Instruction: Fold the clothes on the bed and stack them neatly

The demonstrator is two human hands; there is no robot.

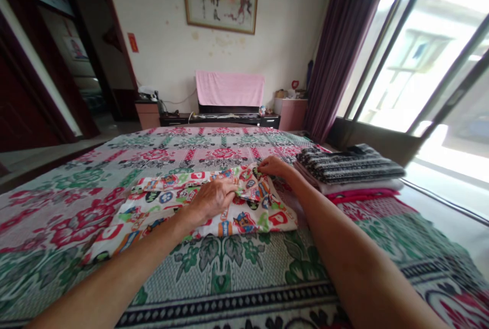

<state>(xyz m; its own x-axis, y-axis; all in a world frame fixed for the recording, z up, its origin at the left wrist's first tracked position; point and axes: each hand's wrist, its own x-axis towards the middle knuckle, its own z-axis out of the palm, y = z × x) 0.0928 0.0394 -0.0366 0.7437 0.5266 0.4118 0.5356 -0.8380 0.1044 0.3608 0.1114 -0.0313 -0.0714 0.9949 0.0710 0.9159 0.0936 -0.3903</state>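
A white garment (pixel 244 221) with a colourful cartoon print lies spread on the flowered bedspread (pixel 225 263), partly folded over itself. Whether it is a top or trousers I cannot tell. My left hand (pixel 216 197) reaches over its middle, fingers closed on a fold of the fabric. At the garment's far right corner, my right hand (pixel 274 166) pinches the edge between thumb and fingers. The left forearm covers part of the garment's near side.
To the right stands a stack of folded clothes, a black-and-white patterned piece (pixel 349 165) on top. Beyond the bed are a low cabinet (pixel 229 120) and a screen draped with a pink cloth (pixel 230 88). A purple curtain (pixel 340 38) hangs beside the window on the right.
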